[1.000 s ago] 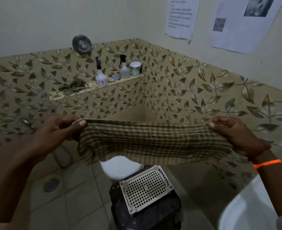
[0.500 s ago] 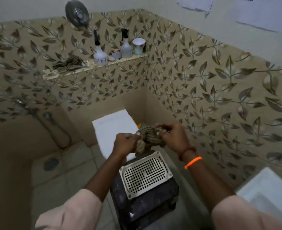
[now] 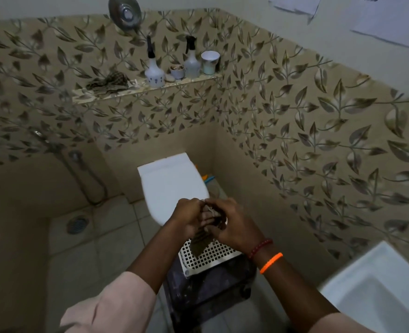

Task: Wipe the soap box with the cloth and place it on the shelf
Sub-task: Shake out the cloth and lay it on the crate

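Note:
The white perforated soap box lies flat on a dark stool in front of me. Just above its far end, my left hand and my right hand are pressed close together, both gripping the checked brown cloth, which is bunched between them with a corner hanging down onto the box. The hands cover the far part of the box. The tiled shelf runs along the back wall, well above and beyond the hands.
On the shelf lie another crumpled checked cloth, two spray bottles, a small bowl and a white cup. A white toilet stands behind the stool. A white basin is at lower right, a floor drain at left.
The cloth was stretched wide between both hands a second ago. The hands have come together and lowered, bunching the cloth just over the soap box. My view has tilted downward.

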